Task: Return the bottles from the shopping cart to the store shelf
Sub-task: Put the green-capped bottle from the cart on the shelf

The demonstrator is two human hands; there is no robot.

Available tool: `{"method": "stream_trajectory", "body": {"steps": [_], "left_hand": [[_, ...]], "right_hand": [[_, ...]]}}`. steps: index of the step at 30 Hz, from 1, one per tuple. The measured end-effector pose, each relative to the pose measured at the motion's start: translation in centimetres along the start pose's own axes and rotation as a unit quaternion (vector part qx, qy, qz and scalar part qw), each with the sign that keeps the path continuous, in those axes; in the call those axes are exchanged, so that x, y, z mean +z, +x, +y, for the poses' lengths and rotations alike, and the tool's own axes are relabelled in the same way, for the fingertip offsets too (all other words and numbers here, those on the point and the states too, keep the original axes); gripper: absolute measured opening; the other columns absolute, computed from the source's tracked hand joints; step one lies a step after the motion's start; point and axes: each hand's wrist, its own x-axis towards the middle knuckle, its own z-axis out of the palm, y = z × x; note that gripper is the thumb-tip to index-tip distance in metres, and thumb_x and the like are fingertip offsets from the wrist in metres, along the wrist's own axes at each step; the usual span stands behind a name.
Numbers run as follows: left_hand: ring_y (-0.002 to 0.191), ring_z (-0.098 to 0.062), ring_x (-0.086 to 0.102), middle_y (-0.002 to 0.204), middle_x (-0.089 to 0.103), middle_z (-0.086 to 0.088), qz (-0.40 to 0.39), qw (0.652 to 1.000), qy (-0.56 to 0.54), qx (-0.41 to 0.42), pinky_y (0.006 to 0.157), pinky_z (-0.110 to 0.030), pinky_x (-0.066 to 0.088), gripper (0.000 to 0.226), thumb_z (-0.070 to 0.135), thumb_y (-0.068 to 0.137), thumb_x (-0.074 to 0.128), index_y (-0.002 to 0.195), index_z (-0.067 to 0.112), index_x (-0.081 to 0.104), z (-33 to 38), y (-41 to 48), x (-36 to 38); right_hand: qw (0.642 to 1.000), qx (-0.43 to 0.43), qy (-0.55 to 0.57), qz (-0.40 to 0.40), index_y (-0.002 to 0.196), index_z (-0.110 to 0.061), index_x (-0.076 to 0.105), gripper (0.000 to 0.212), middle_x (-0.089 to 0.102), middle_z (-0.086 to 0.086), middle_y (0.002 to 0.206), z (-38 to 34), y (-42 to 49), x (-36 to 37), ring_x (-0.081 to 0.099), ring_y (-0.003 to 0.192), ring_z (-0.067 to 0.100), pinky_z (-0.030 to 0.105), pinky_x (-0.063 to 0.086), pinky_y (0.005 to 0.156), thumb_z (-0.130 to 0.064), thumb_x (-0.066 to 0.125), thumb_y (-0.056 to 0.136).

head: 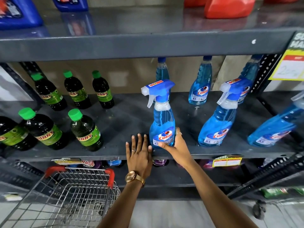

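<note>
A blue Colin spray bottle stands upright near the front edge of the dark middle shelf. My right hand is wrapped around its base, thumb across the label. My left hand lies flat and open on the shelf's front edge just left of that bottle, thumb close to it. The wire shopping cart with red corner guards sits at lower left; no bottles show inside it.
More Colin spray and refill bottles stand to the right and behind. Several dark green-capped bottles fill the shelf's left part. Blue and red jugs sit on the upper shelf. A yellow price tag hangs at right.
</note>
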Motion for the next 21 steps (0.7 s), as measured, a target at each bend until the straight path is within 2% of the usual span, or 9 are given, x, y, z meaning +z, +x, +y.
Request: {"method": "stream_trajectory", "body": {"steps": [3, 5, 6, 8, 11, 14, 15, 18, 21], "left_hand": [[0.146, -0.017, -0.008, 0.16, 0.009, -0.007, 0.08, 0.993, -0.085, 0.007, 0.119, -0.033, -0.015, 0.069, 0.055, 0.091, 0.004, 0.148, 0.017, 0.014, 0.2, -1.6, -0.3], [0.148, -0.02, -0.005, 0.16, 0.007, -0.009, 0.1, 0.983, -0.149, 0.048, 0.121, -0.03, -0.011, 0.064, 0.05, 0.093, 0.02, 0.147, 0.015, 0.017, 1.1, -4.2, -0.3], [0.148, -0.02, -0.003, 0.16, 0.006, -0.008, 0.093, 0.978, -0.169, 0.085, 0.122, -0.029, -0.006, 0.062, 0.048, 0.094, 0.026, 0.147, 0.017, 0.018, 1.9, -5.6, -0.2], [0.148, -0.017, 0.005, 0.159, 0.011, -0.004, 0.056, 0.964, -0.187, 0.18, 0.122, -0.029, 0.005, 0.057, 0.044, 0.094, 0.031, 0.146, 0.024, 0.021, 4.0, -7.3, 0.5], [0.147, -0.012, 0.013, 0.156, 0.015, 0.006, -0.009, 0.946, -0.168, 0.276, 0.12, -0.03, 0.01, 0.055, 0.044, 0.096, 0.029, 0.147, 0.026, 0.018, 8.3, -6.5, 1.6], [0.146, -0.008, 0.005, 0.157, 0.013, 0.005, -0.03, 0.957, -0.197, 0.209, 0.12, -0.024, -0.003, 0.059, 0.043, 0.095, 0.023, 0.147, 0.016, 0.017, 12.4, -4.0, 2.1], [0.147, -0.01, 0.004, 0.158, 0.013, 0.001, -0.022, 0.966, -0.184, 0.183, 0.119, -0.024, -0.006, 0.061, 0.042, 0.093, 0.018, 0.147, 0.013, 0.016, 13.6, -3.2, 2.4], [0.148, -0.02, 0.005, 0.158, 0.016, -0.007, -0.017, 0.986, -0.123, 0.111, 0.114, -0.025, -0.016, 0.07, 0.042, 0.087, 0.004, 0.147, 0.009, 0.016, 14.8, -1.4, 3.8], [0.143, -0.027, 0.025, 0.151, 0.036, -0.011, -0.036, 0.995, -0.067, 0.062, 0.112, -0.026, -0.016, 0.063, 0.038, 0.091, 0.013, 0.14, 0.007, 0.036, 15.2, -1.0, 4.9]], "right_hand": [[0.996, -0.028, 0.021, 0.076, 0.13, -0.021, 0.043, 0.064, 0.055, -0.017, 0.124, 0.6, -2.5, -0.8, 0.053, 0.117, -0.009, 0.006, 0.043, 0.094, -0.018, 0.076, 0.075], [0.988, -0.047, 0.006, 0.144, 0.118, -0.023, 0.055, 0.041, 0.061, -0.014, 0.118, 1.1, -5.1, -2.0, 0.058, 0.113, -0.001, 0.014, 0.047, 0.097, -0.03, 0.07, 0.08], [0.981, -0.058, -0.011, 0.187, 0.108, -0.022, 0.06, 0.031, 0.064, -0.01, 0.11, 1.3, -6.3, -2.8, 0.062, 0.106, 0.004, 0.017, 0.05, 0.092, -0.038, 0.067, 0.082], [0.954, -0.08, -0.024, 0.289, 0.096, -0.026, 0.061, 0.032, 0.064, 0.002, 0.1, 1.5, -7.8, -5.2, 0.063, 0.094, 0.01, 0.013, 0.049, 0.082, -0.053, 0.06, 0.079], [0.923, -0.093, -0.021, 0.373, 0.113, -0.031, 0.05, 0.045, 0.051, 0.005, 0.116, 1.7, -7.1, -9.3, 0.053, 0.106, 0.015, 0.02, 0.042, 0.095, -0.048, 0.068, 0.074], [0.95, -0.046, -0.054, 0.303, 0.138, -0.014, 0.035, 0.083, 0.04, 0.005, 0.139, 2.1, -4.4, -12.6, 0.044, 0.126, 0.012, 0.027, 0.034, 0.108, -0.024, 0.08, 0.069], [0.963, -0.04, -0.049, 0.26, 0.136, -0.014, 0.036, 0.082, 0.045, 0.006, 0.138, 2.0, -3.5, -13.6, 0.049, 0.123, 0.01, 0.024, 0.039, 0.105, -0.019, 0.082, 0.068], [0.987, -0.002, -0.024, 0.161, 0.119, -0.017, 0.046, 0.058, 0.064, 0.005, 0.114, 2.0, -2.0, -14.4, 0.065, 0.099, 0.008, 0.008, 0.051, 0.076, -0.012, 0.079, 0.072], [0.99, 0.011, -0.003, 0.14, 0.117, -0.016, 0.046, 0.052, 0.064, -0.005, 0.103, 2.3, -1.8, -14.8, 0.066, 0.089, 0.003, 0.006, 0.05, 0.069, -0.009, 0.076, 0.074]]}}
